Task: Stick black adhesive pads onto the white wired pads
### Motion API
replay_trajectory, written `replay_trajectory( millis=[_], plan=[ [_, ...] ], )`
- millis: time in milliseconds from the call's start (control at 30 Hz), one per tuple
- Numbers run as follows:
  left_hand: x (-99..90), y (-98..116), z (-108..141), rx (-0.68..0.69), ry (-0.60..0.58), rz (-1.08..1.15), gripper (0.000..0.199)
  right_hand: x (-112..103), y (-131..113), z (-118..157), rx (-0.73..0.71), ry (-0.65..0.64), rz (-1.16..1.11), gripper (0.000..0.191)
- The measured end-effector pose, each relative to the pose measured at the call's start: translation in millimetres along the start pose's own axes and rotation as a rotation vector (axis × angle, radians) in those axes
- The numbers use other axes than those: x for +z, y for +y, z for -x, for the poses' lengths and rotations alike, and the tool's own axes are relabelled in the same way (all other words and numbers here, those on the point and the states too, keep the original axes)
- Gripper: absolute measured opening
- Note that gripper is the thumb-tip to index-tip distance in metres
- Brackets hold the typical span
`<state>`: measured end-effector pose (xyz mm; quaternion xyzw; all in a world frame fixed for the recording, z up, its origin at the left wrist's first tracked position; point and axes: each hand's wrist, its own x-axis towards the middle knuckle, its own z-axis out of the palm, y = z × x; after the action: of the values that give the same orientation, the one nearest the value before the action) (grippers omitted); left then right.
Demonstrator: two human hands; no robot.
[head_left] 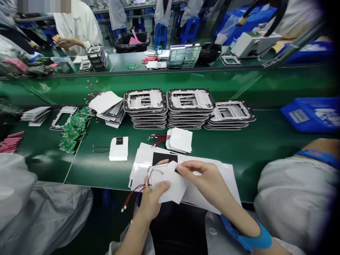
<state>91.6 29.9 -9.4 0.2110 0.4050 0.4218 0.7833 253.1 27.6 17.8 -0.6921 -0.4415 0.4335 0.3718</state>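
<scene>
My left hand (154,198) grips a thin white panel (174,186), thumb on top and fingers underneath. Red and black wires (132,194) with small white plugs trail from that hand to the left. At the panel's upper right edge, my right hand (198,173) has thumb and forefinger closed on a small black adhesive pad (176,171). Beneath both hands lie white sheets (220,180), with a black patch (164,157) on the top one. Another wired white panel (118,152), bearing two black pads, rests to the left. A small stack of wired panels (180,140) sits just beyond.
Stacks of black-rimmed frames (146,106) stand along the back of the green bench. To the left are more white panels (108,106) and green circuit boards (74,129). A blue bin (308,115) is at the right. Co-workers' sleeves (294,198) flank me.
</scene>
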Motion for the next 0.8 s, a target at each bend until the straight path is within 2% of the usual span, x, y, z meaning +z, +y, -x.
replay_trajectory(
  millis=[67,133,200,267,367,467,567,667,800],
  plan=[
    [-4.7,3,-3,-0.018,0.025,0.064,0.055,-10,-10,-8,-0.057,0.052,0.024,0.032],
    [-8.9,3,-7,-0.06,-0.002,0.111,0.049,-13,-30,-18,-0.114,0.079,0.011,0.03],
    [-11.8,0,-12,-0.109,-0.045,0.132,0.04,-5,-55,-32,-0.18,-0.006,0.002,0.03],
    [-13.8,-5,-17,-0.122,-0.062,0.139,0.031,19,-78,-52,-0.252,-0.168,0.065,0.031],
    [-16.6,-10,-25,-0.13,-0.069,0.19,0.03,74,-97,-92,-0.299,-0.344,0.28,0.032],
    [-19.7,-11,-28,-0.173,-0.08,0.228,0.031,127,-96,-128,-0.284,-0.414,0.389,0.031],
    [-20.7,-12,-27,-0.183,-0.054,0.243,0.032,159,-89,-144,-0.278,-0.443,0.518,0.026],
    [-19.8,-12,-27,-0.171,0.008,0.264,0.038,174,-83,-143,-0.313,-0.44,0.637,0.025],
    [-19.1,-12,-28,-0.167,0.064,0.274,0.047,180,-75,-136,-0.421,-0.372,0.761,0.025]
  ],
)
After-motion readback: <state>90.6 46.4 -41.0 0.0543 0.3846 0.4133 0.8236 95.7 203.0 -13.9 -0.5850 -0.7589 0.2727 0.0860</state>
